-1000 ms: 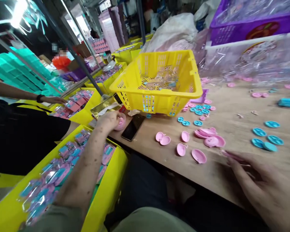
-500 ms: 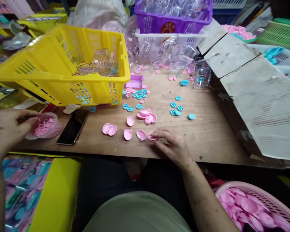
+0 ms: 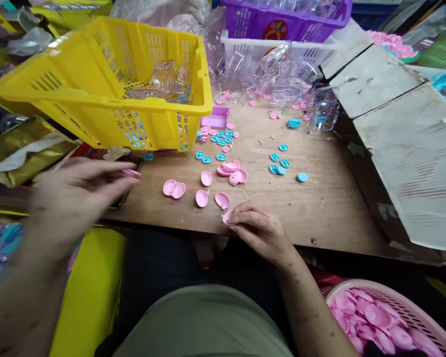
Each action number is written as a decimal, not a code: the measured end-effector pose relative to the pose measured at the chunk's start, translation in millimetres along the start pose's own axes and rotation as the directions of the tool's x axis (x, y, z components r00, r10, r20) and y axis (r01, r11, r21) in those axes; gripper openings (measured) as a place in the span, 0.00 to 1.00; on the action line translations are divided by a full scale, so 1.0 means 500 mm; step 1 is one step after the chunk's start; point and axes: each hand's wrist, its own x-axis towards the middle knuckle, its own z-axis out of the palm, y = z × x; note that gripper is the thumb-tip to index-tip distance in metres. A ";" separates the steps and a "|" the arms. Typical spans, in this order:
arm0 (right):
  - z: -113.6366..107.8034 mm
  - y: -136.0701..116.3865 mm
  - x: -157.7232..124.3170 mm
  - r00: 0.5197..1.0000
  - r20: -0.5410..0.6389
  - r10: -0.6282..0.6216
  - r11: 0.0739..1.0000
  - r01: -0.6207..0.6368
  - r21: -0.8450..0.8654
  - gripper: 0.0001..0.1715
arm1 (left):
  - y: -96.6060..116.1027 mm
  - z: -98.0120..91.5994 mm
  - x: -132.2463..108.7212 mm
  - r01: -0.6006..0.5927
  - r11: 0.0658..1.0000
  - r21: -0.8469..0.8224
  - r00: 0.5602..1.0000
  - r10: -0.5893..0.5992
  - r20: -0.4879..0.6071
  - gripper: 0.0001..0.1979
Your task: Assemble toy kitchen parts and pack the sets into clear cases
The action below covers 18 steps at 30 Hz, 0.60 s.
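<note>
My left hand [image 3: 85,191], blurred by motion, pinches a small pink plastic piece [image 3: 131,173] between thumb and fingers above the table's left side. Between the fingers of my right hand [image 3: 258,228] is a pink oval shell [image 3: 228,217], held at the table's front edge. Just left of it lies another pink shell [image 3: 222,200], hollow side up. More pink shells [image 3: 201,198] rest farther left, two of them [image 3: 174,189] joined or overlapping. Behind them sits a small cluster of pink shells [image 3: 238,176]. The phone is mostly hidden behind my left hand.
A yellow basket [image 3: 134,111] stands at the back left, beside a purple tray [image 3: 215,118]. Small blue discs [image 3: 275,157] lie across the table. Clear plastic packaging [image 3: 282,84] fills the back. Cardboard [image 3: 397,129] slopes along the right. A pink basket [image 3: 412,297] of shells stands lower right.
My left hand has left the tub of small pink pieces and moved right, with a pink piece in its fingers. My right hand has drawn its shell slightly toward me.
</note>
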 end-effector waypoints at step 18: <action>0.008 0.005 0.003 0.992 0.125 -0.001 0.992 -0.015 0.124 0.09 | 0.127 0.193 -0.082 -0.125 0.850 -0.512 0.778 0.404 0.482 0.11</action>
